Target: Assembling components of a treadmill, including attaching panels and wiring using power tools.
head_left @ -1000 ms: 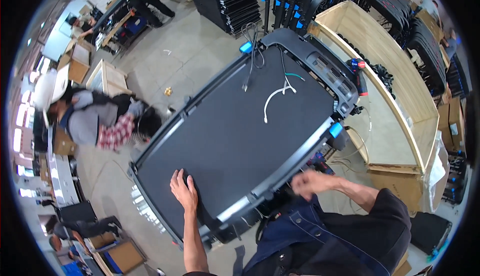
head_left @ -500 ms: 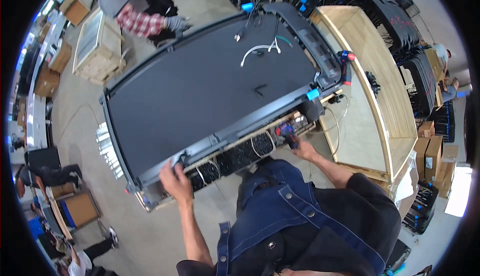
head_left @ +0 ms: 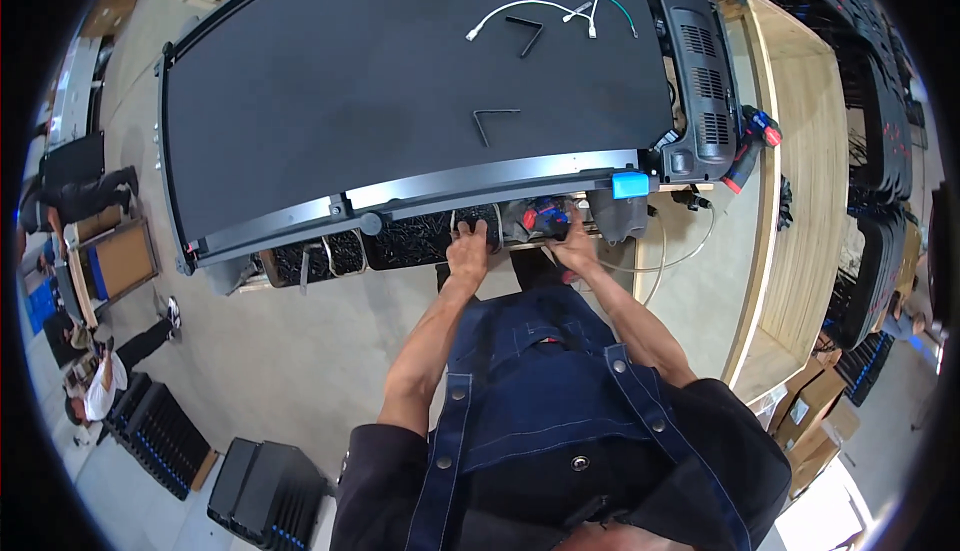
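Note:
My left hand (head_left: 467, 253) reaches over a bin of small black hardware (head_left: 412, 241), its fingers apart with the tips among the dark pieces. Close by on the right, my right hand (head_left: 577, 251) is closed round a red-and-blue cordless drill (head_left: 545, 217), which sits low beside the bins and is partly hidden by the hand. Beyond both hands lies a treadmill base with a wide black belt (head_left: 400, 81) and a silver side rail (head_left: 440, 183). Two black L-shaped hex keys (head_left: 527, 34) and loose white-and-green wires (head_left: 540, 4) rest on the belt.
A second red-and-blue drill (head_left: 748, 149) is beside the motor cover (head_left: 703, 81). A pale wooden crate (head_left: 765, 201) stands at the right, with a hose (head_left: 685, 241) near it. Stacked black panels (head_left: 265, 491) are at lower left; a person (head_left: 105, 381) is further left.
My left hand has left the side rail and moved right to the hardware bin. My right hand has lowered the drill beside the bins. The view has shifted, with the treadmill base now higher.

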A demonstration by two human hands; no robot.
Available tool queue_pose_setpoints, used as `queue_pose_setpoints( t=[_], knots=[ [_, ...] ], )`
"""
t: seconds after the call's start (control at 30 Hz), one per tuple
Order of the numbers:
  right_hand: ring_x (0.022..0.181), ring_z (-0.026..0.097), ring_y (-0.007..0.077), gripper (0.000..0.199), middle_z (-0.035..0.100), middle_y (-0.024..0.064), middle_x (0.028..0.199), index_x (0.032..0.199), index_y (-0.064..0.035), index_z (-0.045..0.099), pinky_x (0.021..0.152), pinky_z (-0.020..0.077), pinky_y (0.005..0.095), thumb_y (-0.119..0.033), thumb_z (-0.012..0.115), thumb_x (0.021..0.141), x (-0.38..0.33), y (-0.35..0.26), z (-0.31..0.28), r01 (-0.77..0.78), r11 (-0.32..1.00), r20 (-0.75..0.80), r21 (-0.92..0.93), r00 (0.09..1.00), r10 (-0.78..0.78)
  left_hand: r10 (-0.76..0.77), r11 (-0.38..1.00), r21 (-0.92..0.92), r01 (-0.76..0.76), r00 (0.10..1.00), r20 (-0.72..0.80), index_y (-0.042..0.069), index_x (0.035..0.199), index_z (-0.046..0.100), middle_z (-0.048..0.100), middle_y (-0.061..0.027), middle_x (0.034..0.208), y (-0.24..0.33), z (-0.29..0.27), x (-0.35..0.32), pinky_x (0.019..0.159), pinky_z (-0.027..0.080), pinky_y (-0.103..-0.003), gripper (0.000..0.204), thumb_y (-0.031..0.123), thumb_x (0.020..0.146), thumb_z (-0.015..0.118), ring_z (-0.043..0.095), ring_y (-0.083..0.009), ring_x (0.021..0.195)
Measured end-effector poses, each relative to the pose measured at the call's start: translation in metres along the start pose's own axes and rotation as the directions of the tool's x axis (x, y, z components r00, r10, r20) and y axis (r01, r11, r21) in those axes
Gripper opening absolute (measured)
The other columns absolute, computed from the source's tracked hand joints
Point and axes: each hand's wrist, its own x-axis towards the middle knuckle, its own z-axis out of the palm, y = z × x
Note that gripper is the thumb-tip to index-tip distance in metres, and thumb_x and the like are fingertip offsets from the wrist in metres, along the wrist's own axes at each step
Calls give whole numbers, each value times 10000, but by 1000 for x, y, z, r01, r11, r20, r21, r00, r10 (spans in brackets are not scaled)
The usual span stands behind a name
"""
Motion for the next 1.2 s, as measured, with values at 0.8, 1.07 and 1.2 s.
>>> queue_pose_setpoints(
  t=[0.8,1.07,1.2],
  knots=[
    [884,681,204,460,736,110,1011,1164,-11,673,886,538,356,-197,836,775,-131,-82,-166,412,835,306,363,794,-525,-76,-622,-768,152,965,252,30,1337,550,678,-107,1106,31,-88,-62,890,612,-319,416,41,946,692,695,-211,993],
    [896,638,127,387,700,29,966,1103,-36,685,868,527,311,-134,851,768,-131,-101,-171,404,748,250,526,768,-590,-82,-787,-616,43,981,173,56,1210,641,692,-78,1024,70,-135,-78,907,614,-310,231,63,979,648,692,-205,1010],
    [901,644,126,400,704,38,971,1106,-29,684,875,530,309,-150,857,765,-137,-106,-177,385,724,214,573,782,-586,-38,-781,-621,62,988,147,51,1228,624,697,-75,1024,72,-148,-78,905,619,-303,256,64,974,652,697,-202,1025]
  ],
)
